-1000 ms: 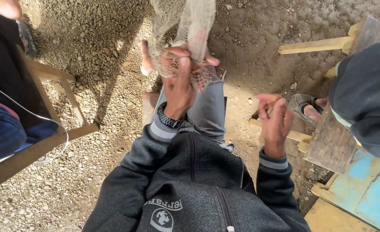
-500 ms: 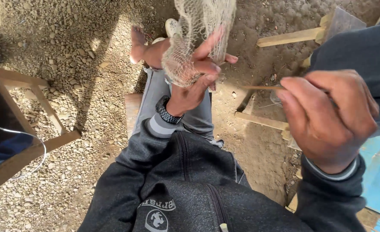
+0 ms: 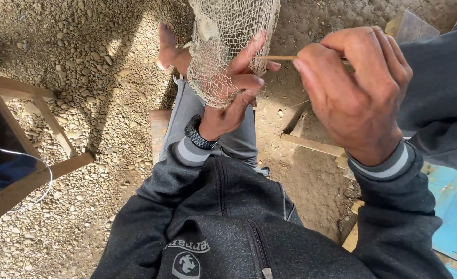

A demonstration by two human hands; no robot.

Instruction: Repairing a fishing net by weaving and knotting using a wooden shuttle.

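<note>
**Netting gripped in one hand, thin stick pinched in the other**

Netting [image 3: 228, 46], pale and fine-meshed, hangs down from the top of the view over the person's knee and drapes across the left hand [image 3: 233, 98]. That hand is clenched on the lower bunch of mesh, fingers showing through it, a dark wristwatch [image 3: 200, 135] at the cuff. The right hand [image 3: 355, 88] is raised just beside it, fingers pinched on a slim wooden stick [image 3: 277, 58] whose tip meets the net. A bare foot [image 3: 169, 49] rests on gravel ground [image 3: 84, 93] beyond. A wooden frame [image 3: 42, 155] stands at left.
</note>
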